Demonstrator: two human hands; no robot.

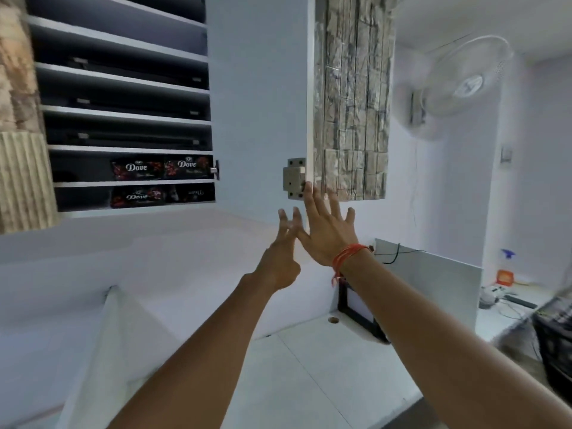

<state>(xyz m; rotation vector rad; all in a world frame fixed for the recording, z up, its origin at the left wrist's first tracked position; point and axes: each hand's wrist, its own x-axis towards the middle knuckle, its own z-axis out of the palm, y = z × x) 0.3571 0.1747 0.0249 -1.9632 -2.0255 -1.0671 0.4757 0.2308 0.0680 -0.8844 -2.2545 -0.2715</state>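
A wall cabinet (130,119) stands open, with several white shelves. Its white door (260,103) swings out toward me, edge-on, with a grey lock (294,178) at its lower edge. My right hand (328,230), red thread on the wrist, reaches up with straight spread fingers, and its fingertips touch the door's lower edge beside the lock. My left hand (283,252) is raised just left of it, fingers spread, holding nothing. Dark Dove boxes (161,167) lie on the two lowest shelves, and flat black items lie on the shelves above.
Stone-pattern facing (353,97) covers the door's outer side. A white wall fan (464,82) hangs at the right. Below are a white counter (309,382), a black-framed item (359,308) and a white divider panel (433,280). Cables, a spray bottle (507,255) and an orange object lie far right.
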